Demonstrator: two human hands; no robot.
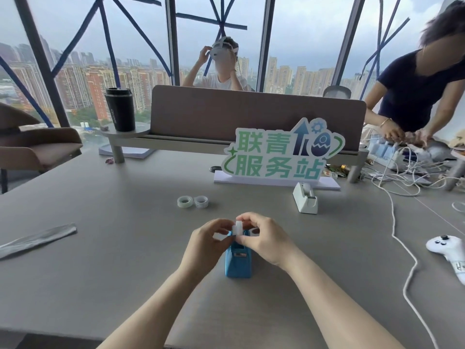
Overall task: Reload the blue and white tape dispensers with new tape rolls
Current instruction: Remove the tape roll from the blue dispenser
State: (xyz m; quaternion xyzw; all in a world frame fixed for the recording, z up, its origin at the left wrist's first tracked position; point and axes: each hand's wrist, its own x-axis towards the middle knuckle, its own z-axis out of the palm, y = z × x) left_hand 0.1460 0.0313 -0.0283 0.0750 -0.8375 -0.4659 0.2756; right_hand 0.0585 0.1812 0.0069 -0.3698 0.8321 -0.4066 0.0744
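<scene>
A white tape roll (238,228) is pinched between left hand (206,241) and right hand (264,238), on edge, just above the blue dispenser (237,260). The blue dispenser is stood on the grey table (100,248), long axis running away from the wearer. Beyond it: two spare rolls (193,201), and the white dispenser (305,199) by the sign (276,157). City windows are seen behind.

On the grey table (105,248) there are two tape dispensers, one blue (237,263) and one white (305,199), three tape rolls, two lying side by side (185,201) (201,202) and one held (238,227), plus one black cup (120,109), one white controller (446,248) and one sign (281,152).
</scene>
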